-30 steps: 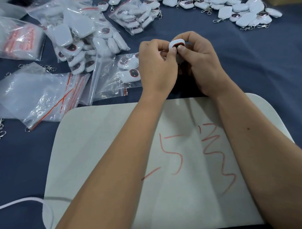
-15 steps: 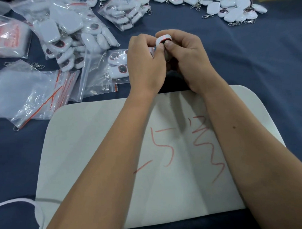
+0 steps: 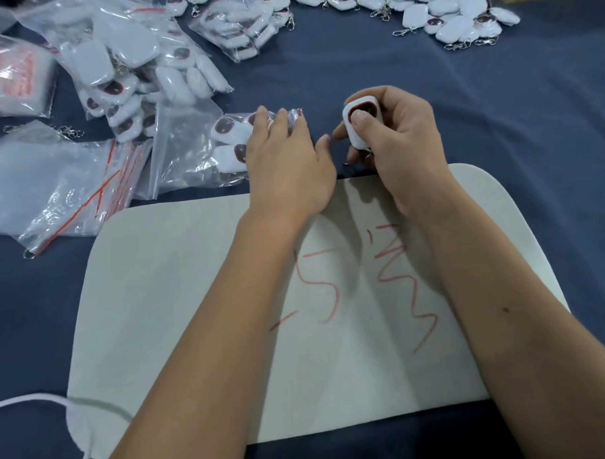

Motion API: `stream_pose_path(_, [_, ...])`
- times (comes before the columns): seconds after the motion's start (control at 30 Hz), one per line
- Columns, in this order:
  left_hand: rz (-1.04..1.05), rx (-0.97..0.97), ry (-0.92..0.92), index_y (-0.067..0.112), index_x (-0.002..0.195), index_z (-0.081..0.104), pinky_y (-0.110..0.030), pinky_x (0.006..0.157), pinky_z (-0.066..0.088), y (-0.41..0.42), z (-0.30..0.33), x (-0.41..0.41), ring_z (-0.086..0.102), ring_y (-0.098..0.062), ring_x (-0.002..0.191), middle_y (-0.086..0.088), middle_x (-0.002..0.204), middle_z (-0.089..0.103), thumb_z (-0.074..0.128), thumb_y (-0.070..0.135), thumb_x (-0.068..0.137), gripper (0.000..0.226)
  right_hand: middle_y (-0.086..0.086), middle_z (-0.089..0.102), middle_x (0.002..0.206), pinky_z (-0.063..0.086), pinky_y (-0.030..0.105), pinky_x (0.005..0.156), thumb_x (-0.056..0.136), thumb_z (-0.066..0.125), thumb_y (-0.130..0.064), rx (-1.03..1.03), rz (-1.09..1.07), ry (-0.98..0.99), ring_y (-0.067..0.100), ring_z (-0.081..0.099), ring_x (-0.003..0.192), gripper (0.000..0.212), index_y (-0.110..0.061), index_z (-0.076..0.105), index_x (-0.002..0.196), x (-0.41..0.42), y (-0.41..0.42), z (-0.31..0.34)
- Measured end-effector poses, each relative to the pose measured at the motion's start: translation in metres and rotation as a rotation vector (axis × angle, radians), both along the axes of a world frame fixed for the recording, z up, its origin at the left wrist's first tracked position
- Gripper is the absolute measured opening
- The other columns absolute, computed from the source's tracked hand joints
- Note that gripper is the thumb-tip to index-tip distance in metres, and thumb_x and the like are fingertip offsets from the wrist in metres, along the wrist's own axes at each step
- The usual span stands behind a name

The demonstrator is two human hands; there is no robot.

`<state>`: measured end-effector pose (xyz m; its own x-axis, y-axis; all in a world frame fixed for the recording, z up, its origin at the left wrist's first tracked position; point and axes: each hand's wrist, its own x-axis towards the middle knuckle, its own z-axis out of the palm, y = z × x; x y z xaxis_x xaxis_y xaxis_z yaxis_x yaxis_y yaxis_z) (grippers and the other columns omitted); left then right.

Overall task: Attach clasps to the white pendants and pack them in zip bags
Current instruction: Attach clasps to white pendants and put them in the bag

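Partly hidden: clasp under right hand [image 3: 394, 147] gripping pendant [image 3: 359, 124] | left hand [image 3: 288, 161] fingers straight on zip bag [image 3: 195, 147]

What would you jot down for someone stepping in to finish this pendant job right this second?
Right hand: grips one white pendant, thumb on its face; a bit of metal hangs below it, so the clasp seems to be on.
Left hand: fingers rest on the part-filled zip bag with a few pendants inside.
Filled bags lie at the far left; empty zip bags at the near left; loose pendants with clasps are piled at the far right.
Done: several bags packed.
Left: put the held pendant into the bag, then pack the loose pile.
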<state>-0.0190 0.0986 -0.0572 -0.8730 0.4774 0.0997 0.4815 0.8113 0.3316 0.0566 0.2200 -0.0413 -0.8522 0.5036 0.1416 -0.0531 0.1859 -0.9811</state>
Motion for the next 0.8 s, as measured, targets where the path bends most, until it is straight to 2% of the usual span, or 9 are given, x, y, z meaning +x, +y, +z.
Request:
stream_pose_path(0.07, [0.011, -0.022, 0.024, 0.008, 0.156, 0.036, -0.039, 0.128, 0.004, -0.002, -0.001, 0.011, 0.013, -0.033, 0.156, -0.011, 0.164, 0.034, 0.031, 0.037, 0.109, 0.056, 0.009, 0.072, 0.082, 0.052, 0.028, 0.058, 0.101, 0.051, -0.001, 0.005, 0.017, 0.003, 0.018, 0.054, 0.058, 0.018, 0.005, 0.063, 0.114, 0.006, 0.0, -0.003])
stream_pose_path(0.1, [0.018, 0.0, 0.047, 0.007, 0.147, 0.047, -0.039, 0.127, 0.011, -0.003, -0.001, 0.014, 0.023, -0.033, 0.153, -0.01, 0.155, 0.045, 0.034, 0.033, 0.108, 0.049, 0.007, 0.071, 0.082, 0.052, 0.028, 0.059, 0.102, 0.051, -0.001, 0.007, 0.033, 0.004, 0.017, 0.054, 0.059, 0.018, 0.005, 0.062, 0.114, 0.007, 0.0, -0.004])
stream_pose_path(0.17, [0.056, 0.164, 0.105, 0.012, 0.102, 0.062, -0.039, 0.114, 0.033, -0.007, 0.002, 0.018, 0.048, -0.034, 0.131, -0.007, 0.118, 0.066, 0.042, 0.025, 0.103, 0.025, 0.007, 0.071, 0.082, 0.053, 0.03, 0.061, 0.102, 0.051, -0.001, 0.0, 0.068, 0.007, 0.018, 0.054, 0.06, 0.017, 0.005, 0.062, 0.114, 0.007, -0.001, -0.005])
stream_pose_path(0.23, [0.108, 0.394, 0.142, 0.013, 0.082, 0.064, -0.035, 0.094, 0.043, -0.01, 0.007, 0.02, 0.058, -0.032, 0.106, -0.004, 0.094, 0.067, 0.051, 0.021, 0.097, 0.021, 0.009, 0.072, 0.085, 0.056, 0.033, 0.064, 0.103, 0.051, -0.002, -0.016, 0.103, 0.005, 0.02, 0.056, 0.063, 0.017, 0.003, 0.062, 0.115, 0.007, -0.001, -0.005])
stream_pose_path(0.4, [0.062, 0.8, 0.094, 0.009, 0.083, 0.072, -0.031, 0.079, 0.05, -0.007, 0.009, 0.023, 0.062, -0.016, 0.084, -0.002, 0.086, 0.069, 0.061, 0.008, 0.087, 0.011, 0.008, 0.073, 0.086, 0.059, 0.041, 0.068, 0.1, 0.056, -0.004, 0.043, 0.143, 0.003, 0.024, 0.061, 0.068, 0.015, -0.002, 0.065, 0.111, 0.003, 0.001, -0.008])
stream_pose_path(0.5, [0.021, 0.775, 0.097, 0.008, 0.08, 0.069, -0.019, 0.07, 0.044, -0.004, 0.008, 0.024, 0.059, -0.013, 0.075, -0.003, 0.082, 0.067, 0.063, 0.009, 0.086, 0.009, 0.001, 0.071, 0.088, 0.062, 0.042, 0.074, 0.099, 0.059, -0.008, 0.071, 0.121, -0.001, 0.02, 0.066, 0.079, 0.015, -0.006, 0.068, 0.111, 0.001, 0.002, -0.011])
stream_pose_path(0.6, [0.067, 0.729, 0.084, 0.007, 0.082, 0.067, -0.026, 0.07, 0.044, -0.002, 0.006, 0.023, 0.059, -0.017, 0.076, -0.003, 0.085, 0.065, 0.065, 0.013, 0.087, 0.008, -0.006, 0.072, 0.096, 0.062, 0.033, 0.076, 0.097, 0.062, -0.01, 0.09, 0.098, 0.012, 0.008, 0.067, 0.084, 0.022, -0.012, 0.069, 0.118, 0.0, 0.002, -0.013])
stream_pose_path(0.73, [0.121, 0.715, 0.083, 0.007, 0.085, 0.066, -0.03, 0.076, 0.045, -0.001, 0.005, 0.022, 0.058, -0.019, 0.082, -0.003, 0.088, 0.065, 0.064, 0.012, 0.088, 0.007, 0.002, 0.072, 0.1, 0.06, 0.033, 0.079, 0.098, 0.065, -0.008, 0.024, 0.117, 0.009, 0.014, 0.068, 0.076, 0.042, -0.011, 0.058, 0.139, 0.0, 0.003, -0.014])
stream_pose_path(0.8, [0.136, 0.703, 0.106, 0.007, 0.087, 0.065, -0.032, 0.078, 0.045, -0.003, 0.006, 0.022, 0.057, -0.019, 0.083, -0.004, 0.091, 0.064, 0.064, 0.012, 0.088, 0.005, 0.005, 0.077, 0.097, 0.057, 0.028, 0.072, 0.097, 0.069, -0.009, 0.016, 0.101, 0.021, 0.018, 0.073, 0.074, 0.036, -0.011, 0.06, 0.133, 0.0, 0.002, -0.013])
